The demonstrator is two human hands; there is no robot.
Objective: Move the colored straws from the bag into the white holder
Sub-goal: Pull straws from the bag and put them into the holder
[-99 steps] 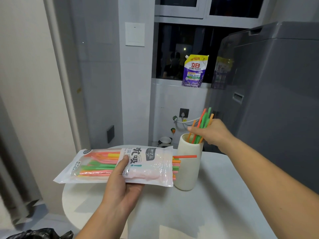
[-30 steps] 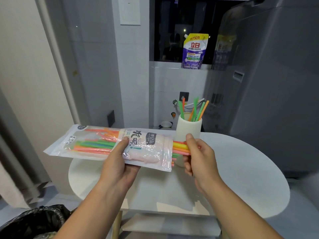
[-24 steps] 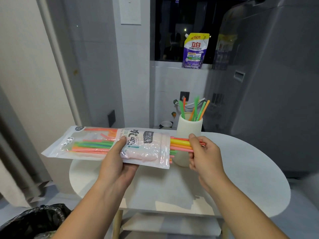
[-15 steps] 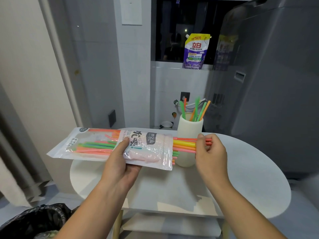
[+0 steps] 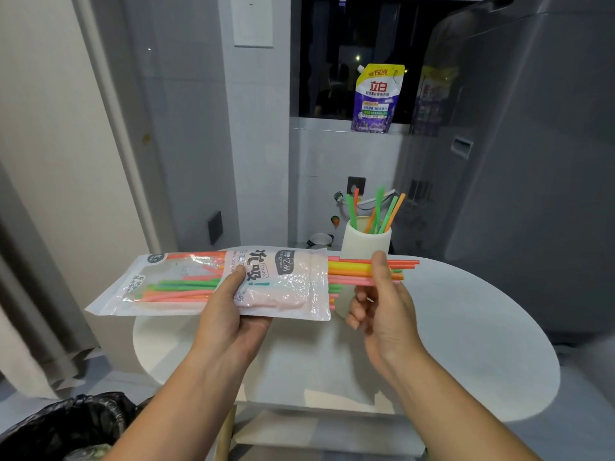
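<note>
Person's at the round white desk point(image 5: 466, 327), both hands up above it. Left hand point(image 5: 229, 314) grips the straw bag point(image 5: 279, 281) round its middle, thumb on the printed label, fingers under. Bag lies roughly level w/ its open mouth facing right. Right hand point(image 5: 382, 307) pinches a bundle of straws point(image 5: 349, 270) (yellow, orange, pink-red), thumb on top, fingers curled below, partway along the length sticking out of the mouth. More green, orange & pink ones lie inside the bag toward its sealed left end. White holder point(image 5: 364, 242) stands on the desk just behind the bundle, w/ a few green & orange straws point(image 5: 386, 214) leaning in it, so the task looks partly done, plenty left.

Step in hand, I'd say: draw this bundle clear of the bag. To do it well, pull straight along the bag's length, not upward, so the ends don't snag the mouth. Left hand's squeeze should sit on the ones meant to remain, else the lot slides out. Tips are uneven, so pinch firm enough that none slips & drops. Once free, tip the bundle upright & lower it in gently: the holder looks light & narrow, and a knock fr. the side could topple it.

Purple detergent pouch point(image 5: 377, 98) on the sill behind, black bin bag point(image 5: 66, 424) down left
</note>
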